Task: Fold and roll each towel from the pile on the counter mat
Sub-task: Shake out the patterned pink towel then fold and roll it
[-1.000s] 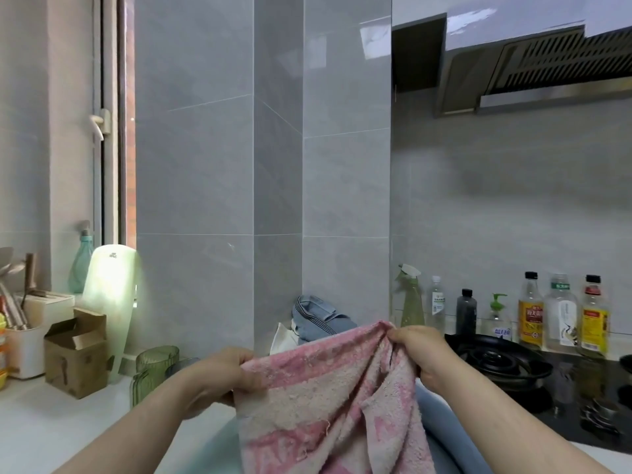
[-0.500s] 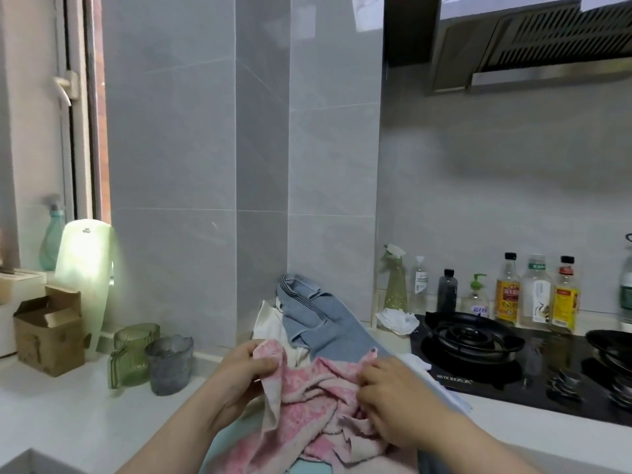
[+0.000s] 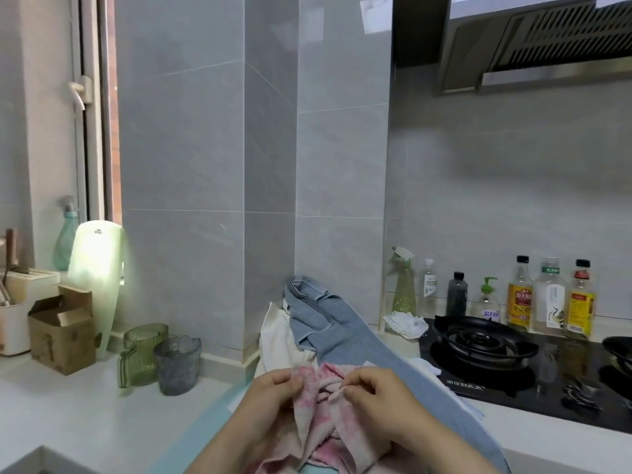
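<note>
Grey tiled wall (image 3: 205, 148) fills most of what I see, with the white counter (image 3: 85, 415) running along its foot. A black gas hob (image 3: 478, 350) sits at the counter's right end, and a row of bottles (image 3: 519, 292) lines the back edge behind it. A blue towel (image 3: 345, 333) slopes from the wall corner toward the near edge, draped over a white towel (image 3: 277, 340); the two make up the pile at the middle of the counter. A strip of the pale teal counter mat (image 3: 201, 425) shows beneath them, near the front edge.

I have the pink towel (image 3: 328, 422) bunched up just in front of that pile, over the mat, hanging down between my hands. My left hand (image 3: 270, 395) has thumb and fingers pressed together on the towel's upper left fold. My right hand (image 3: 379, 395) pinches a small corner of the same cloth, fingertips closed tight. The hands are near each other, not touching.

Toward the counter's left end stand a cardboard box (image 3: 61, 333), a green glass jug (image 3: 142, 354) and, just beside it, a grey cup (image 3: 178, 364). A crumpled white rag (image 3: 405, 323) lies at the hob's back left corner.
</note>
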A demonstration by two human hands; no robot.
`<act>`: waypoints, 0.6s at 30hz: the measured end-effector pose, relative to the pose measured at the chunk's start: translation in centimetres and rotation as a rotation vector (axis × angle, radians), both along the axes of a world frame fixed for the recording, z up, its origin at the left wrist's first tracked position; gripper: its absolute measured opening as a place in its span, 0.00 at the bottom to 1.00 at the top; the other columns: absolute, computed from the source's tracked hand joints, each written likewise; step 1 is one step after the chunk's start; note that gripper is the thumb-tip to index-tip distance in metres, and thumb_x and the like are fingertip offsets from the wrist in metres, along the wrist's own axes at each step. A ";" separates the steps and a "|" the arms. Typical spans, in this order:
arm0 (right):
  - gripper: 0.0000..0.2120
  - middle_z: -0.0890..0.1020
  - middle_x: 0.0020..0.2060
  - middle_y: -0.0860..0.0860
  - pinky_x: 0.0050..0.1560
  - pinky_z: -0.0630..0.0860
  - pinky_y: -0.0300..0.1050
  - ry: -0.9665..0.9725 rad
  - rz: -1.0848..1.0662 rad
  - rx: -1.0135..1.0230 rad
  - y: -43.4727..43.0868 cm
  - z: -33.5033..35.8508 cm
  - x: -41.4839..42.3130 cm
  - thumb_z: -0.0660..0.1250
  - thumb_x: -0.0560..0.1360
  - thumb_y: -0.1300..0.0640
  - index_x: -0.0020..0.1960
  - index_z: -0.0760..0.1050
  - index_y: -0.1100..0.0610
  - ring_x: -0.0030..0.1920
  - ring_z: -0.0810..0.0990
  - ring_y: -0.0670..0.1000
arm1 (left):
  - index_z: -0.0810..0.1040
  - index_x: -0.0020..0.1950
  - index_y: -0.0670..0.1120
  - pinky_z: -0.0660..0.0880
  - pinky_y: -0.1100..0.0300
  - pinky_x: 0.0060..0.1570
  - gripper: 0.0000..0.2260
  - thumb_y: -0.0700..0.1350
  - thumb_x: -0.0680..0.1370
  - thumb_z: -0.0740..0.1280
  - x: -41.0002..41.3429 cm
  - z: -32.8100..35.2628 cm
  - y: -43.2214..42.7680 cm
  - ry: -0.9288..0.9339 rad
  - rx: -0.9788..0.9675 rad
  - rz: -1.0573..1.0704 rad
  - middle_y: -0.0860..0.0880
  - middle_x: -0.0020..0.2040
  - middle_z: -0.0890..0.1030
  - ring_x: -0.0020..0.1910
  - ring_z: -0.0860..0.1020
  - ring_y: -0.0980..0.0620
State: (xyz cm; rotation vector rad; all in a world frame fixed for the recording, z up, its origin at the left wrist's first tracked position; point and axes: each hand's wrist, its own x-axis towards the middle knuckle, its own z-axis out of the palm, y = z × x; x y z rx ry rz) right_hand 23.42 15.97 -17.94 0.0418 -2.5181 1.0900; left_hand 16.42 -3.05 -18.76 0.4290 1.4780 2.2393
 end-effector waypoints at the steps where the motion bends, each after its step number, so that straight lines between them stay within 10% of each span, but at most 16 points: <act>1: 0.11 0.81 0.32 0.37 0.41 0.71 0.31 0.008 -0.010 -0.108 -0.6 -0.2 -0.3 0.70 0.74 0.59 0.36 0.79 0.46 0.36 0.77 0.37 | 0.81 0.47 0.30 0.81 0.50 0.40 0.08 0.31 0.77 0.62 0.3 -0.2 0.1 -0.020 0.007 -0.010 0.32 0.43 0.82 0.38 0.82 0.40; 8: 0.11 0.80 0.30 0.47 0.37 0.72 0.36 0.065 -0.031 -0.610 -3.0 -4.0 -2.5 0.73 0.71 0.67 0.34 0.78 0.56 0.33 0.75 0.43 | 0.81 0.53 0.31 0.77 0.39 0.55 0.13 0.35 0.72 0.65 1.3 -2.0 0.5 -0.128 0.031 -0.035 0.28 0.55 0.79 0.55 0.79 0.31; 18: 0.07 0.82 0.33 0.53 0.38 0.76 0.43 0.111 -0.119 -0.733 -3.7 -6.0 -2.9 0.72 0.73 0.64 0.37 0.79 0.60 0.35 0.78 0.49 | 0.84 0.47 0.33 0.81 0.47 0.48 0.11 0.35 0.71 0.65 -0.5 -4.2 0.8 -0.032 0.011 -0.063 0.29 0.49 0.81 0.46 0.82 0.37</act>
